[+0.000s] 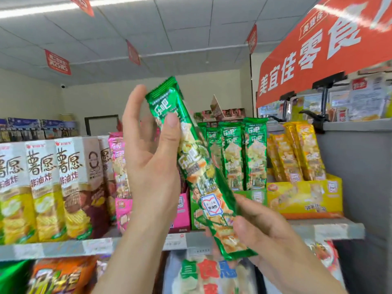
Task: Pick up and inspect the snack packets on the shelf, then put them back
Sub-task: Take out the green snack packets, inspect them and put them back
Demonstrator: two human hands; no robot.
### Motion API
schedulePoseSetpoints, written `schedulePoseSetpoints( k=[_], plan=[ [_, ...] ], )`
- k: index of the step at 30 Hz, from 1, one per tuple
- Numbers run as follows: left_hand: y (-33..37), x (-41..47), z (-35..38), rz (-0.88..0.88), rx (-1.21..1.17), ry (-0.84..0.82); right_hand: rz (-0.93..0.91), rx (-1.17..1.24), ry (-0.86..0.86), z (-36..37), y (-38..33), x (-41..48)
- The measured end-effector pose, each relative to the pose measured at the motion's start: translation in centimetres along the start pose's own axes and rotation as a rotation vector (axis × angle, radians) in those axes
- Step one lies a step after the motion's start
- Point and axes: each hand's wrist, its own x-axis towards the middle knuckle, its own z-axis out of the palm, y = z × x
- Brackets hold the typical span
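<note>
Green packet (197, 166): held tilted, near, in front of the shelf (331, 229).
Left hand (152, 166): thumb pressed on packet's upper part.
Right hand (261, 228): gripping packet's lower end.
Green packets (244, 153): upright behind, in display box.

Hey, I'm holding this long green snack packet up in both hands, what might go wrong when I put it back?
The green packet could slip: the left hand grips loosely, the right hand pinches only its lower end.

Sliding it back could topple the upright green packets in their display box.

It might land among the neighbouring yellow packets.
</note>
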Motion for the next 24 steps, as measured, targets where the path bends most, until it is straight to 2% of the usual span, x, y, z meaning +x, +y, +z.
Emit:
schedulePoseSetpoints(
  k=[3,7,9,15,18,20,22,24],
  plan=[
    [-0.6,-3.0,-0.7,-0.217,0.025,0.002,0.027,0.116,0.096,0.3,1.6,-1.1],
    [-0.7,-6.5,-1.1,-0.471,-0.032,-0.010,0.111,0.322,0.305,1.2,2.7,-2.2],
    [-0.6,-7.9,-1.3,-0.521,-0.001,-0.062,0.149,0.398,0.362,2.0,2.7,-2.6],
    [0.4,-9.5,-1.8,-0.582,0.036,-0.111,0.176,0.393,0.235,3.3,2.7,-3.5],
    [0.9,-9.8,-2.2,-0.587,-0.019,-0.202,0.209,0.424,0.297,3.6,3.6,-3.9],
    [1.1,-10.2,-2.6,-0.632,-0.082,-0.251,0.184,0.364,0.272,3.9,4.0,-3.9],
    [1.5,-10.6,-2.8,-0.697,-0.124,-0.230,0.128,0.226,0.238,4.2,4.0,-3.9],
    [1.6,-10.8,-2.7,-0.687,-0.067,-0.184,0.087,0.038,0.259,4.5,4.2,-4.1]
  ],
)
